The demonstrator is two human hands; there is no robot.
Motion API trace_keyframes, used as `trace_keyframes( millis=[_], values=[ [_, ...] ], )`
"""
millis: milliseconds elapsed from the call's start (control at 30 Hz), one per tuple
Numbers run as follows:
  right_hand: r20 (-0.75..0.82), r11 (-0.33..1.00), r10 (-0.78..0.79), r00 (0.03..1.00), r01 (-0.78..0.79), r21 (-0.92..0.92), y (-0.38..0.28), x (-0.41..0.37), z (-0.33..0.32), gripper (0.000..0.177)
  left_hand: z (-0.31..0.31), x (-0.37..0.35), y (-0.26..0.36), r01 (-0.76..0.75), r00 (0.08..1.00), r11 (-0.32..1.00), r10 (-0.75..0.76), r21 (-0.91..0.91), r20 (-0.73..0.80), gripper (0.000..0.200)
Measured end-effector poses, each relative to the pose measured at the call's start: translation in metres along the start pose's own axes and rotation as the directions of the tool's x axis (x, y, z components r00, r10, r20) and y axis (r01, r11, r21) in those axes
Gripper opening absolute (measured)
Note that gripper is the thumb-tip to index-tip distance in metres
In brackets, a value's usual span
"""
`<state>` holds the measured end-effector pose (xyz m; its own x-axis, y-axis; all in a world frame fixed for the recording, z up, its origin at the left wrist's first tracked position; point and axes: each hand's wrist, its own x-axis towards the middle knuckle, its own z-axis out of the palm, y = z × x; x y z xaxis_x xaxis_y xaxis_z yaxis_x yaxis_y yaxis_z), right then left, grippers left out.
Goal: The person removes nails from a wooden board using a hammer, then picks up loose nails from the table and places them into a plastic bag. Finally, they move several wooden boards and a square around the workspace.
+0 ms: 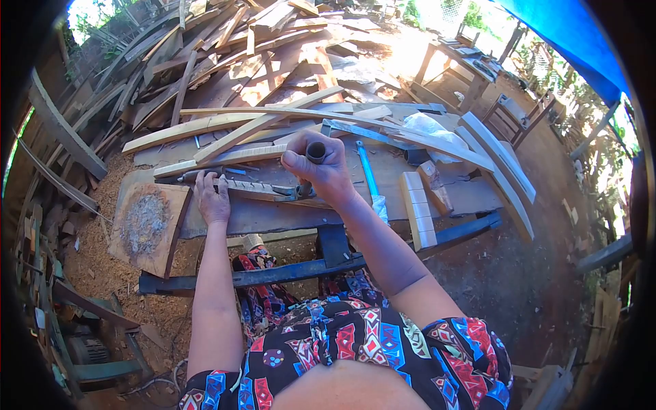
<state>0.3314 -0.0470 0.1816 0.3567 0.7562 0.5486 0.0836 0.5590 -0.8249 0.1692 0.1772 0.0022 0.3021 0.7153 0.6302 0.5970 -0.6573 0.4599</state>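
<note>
My right hand is closed around a tool with a dark, round-ended handle, its lower end close to a notched wood strip. The tool's kind is partly hidden by the fist. Toward the strip's left end, my left hand grips it, fingers over its edge. A dark slim object shows beside those fingers; I cannot make out what it is. Behind the strip lies a longer pale wood strip. To the right of my right arm is a blue-handled tool.
Long curved boards lie across the workbench. Wood blocks stand at its right. A wooden slab with grey dust is at the left. A large scrap-wood pile rises behind; a dark beam crosses in front.
</note>
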Motion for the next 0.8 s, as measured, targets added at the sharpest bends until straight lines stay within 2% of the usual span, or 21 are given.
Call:
trace_keyframes(
  millis=[800],
  values=[
    [-0.014,1.000,-0.003,1.000,0.003,-0.009,-0.0024,-0.0020,0.0017,0.026,-0.0005,0.0001,0.0011,0.006,1.000,1.000,-0.006,-0.007,-0.002,0.031]
  ],
)
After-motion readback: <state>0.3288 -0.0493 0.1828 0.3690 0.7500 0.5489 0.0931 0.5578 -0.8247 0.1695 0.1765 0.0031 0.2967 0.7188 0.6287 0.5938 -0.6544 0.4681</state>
